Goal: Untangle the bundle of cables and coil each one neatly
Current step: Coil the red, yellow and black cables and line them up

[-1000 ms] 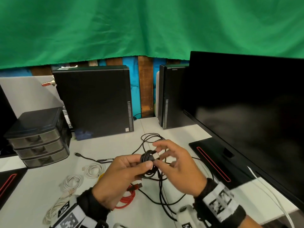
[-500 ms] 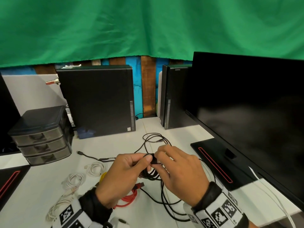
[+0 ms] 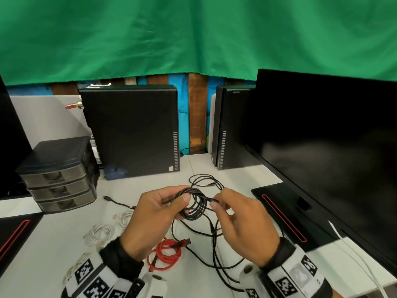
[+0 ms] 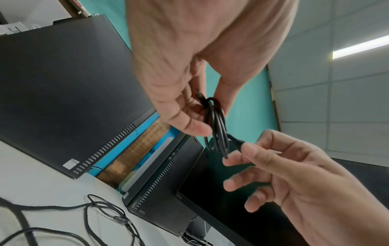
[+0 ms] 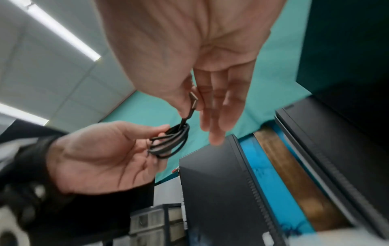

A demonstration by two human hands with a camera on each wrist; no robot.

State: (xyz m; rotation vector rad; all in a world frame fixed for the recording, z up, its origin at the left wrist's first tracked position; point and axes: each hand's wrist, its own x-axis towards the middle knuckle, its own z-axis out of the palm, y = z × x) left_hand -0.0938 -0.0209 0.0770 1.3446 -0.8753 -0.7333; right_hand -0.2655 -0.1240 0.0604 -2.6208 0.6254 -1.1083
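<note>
Two hands meet at the centre of the head view, above the white desk (image 3: pixel 247 175). Left hand (image 3: pixel 154 218) pinches a small black cable coil (image 3: pixel 194 204) between thumb and fingers; right hand (image 3: pixel 242 222) pinches the coil's plug end (its other fingers spread loose). Below lie loose black cables (image 3: pixel 214 250), a red coiled cable (image 3: pixel 165 255) and white coiled cables (image 3: pixel 101 233) at lower left.

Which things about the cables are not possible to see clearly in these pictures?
- Black coil: its left side, head view, is hidden under the left hand.
- Plug: its type, right wrist view, is blurred inside the right hand grip.
- White cables: their lower part, head view, is covered by the left wrist band.
</note>
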